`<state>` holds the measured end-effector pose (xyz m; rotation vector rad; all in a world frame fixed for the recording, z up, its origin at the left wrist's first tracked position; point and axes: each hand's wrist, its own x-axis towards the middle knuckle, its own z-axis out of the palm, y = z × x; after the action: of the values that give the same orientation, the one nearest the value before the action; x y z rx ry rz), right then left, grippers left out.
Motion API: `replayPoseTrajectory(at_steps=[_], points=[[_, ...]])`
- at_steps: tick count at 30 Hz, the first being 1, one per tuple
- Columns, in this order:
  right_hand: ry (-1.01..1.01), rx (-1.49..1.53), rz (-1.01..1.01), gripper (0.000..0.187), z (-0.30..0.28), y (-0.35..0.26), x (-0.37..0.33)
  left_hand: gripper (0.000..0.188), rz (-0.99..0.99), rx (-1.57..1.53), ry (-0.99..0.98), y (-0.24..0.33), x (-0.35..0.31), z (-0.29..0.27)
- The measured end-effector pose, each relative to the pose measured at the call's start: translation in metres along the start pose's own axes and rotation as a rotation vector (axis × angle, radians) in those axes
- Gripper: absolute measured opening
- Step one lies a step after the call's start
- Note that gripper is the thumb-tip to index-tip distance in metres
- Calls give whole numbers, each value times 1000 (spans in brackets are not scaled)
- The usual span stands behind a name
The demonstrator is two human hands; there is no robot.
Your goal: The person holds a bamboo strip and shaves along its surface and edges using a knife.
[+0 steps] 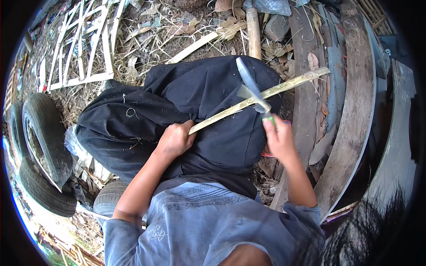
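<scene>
My left hand (176, 138) is closed round the near end of a pale bamboo strip (222, 114), which slants up to the right across my lap. In my right hand (279, 135) is a knife (249, 79) with a green handle, its fingers wrapped round the grip. The blade points up and to the left and crosses the strip, its edge against or just over it; some of it is smeared by motion. A light shaving or blurred bit shows beside the blade. My dark trousers (208, 91) lie under the strip.
A lattice of pale strips (80, 48) lies on the littered ground at far left. Old tyres (46, 137) stand at left. A loose strip (194, 47) and a wooden pole (253, 33) lie beyond my knees. Weathered planks (350, 111) run along the right.
</scene>
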<state>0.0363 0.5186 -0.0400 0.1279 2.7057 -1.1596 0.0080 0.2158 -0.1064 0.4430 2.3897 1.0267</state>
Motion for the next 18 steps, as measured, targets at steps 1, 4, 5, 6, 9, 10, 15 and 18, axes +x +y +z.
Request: replayPoseTrajectory(at_steps=[1,4,5,6,9,10,15,18], points=[[81,140,145,29,-9,7,4,13,14,3,4,0,-2,1],[181,73,202,30,-8,9,2,13,-19,8,-24,5,1,0],[146,-35,71,31,6,4,-6,13,-2,0,-28,3,2,3],[106,-142,-62,32,16,-3,-11,13,-4,2,-24,1,1,2],[36,130,215,32,-5,-6,-2,13,-24,-37,-32,1,-1,1],[109,217,334,32,-9,0,0,13,-27,-41,-27,2,0,1],[-22,58,185,31,13,-17,-16,14,-3,-57,-36,-1,-3,0],[143,361,459,32,4,-12,-7,16,-1,-83,-12,-2,-1,0]])
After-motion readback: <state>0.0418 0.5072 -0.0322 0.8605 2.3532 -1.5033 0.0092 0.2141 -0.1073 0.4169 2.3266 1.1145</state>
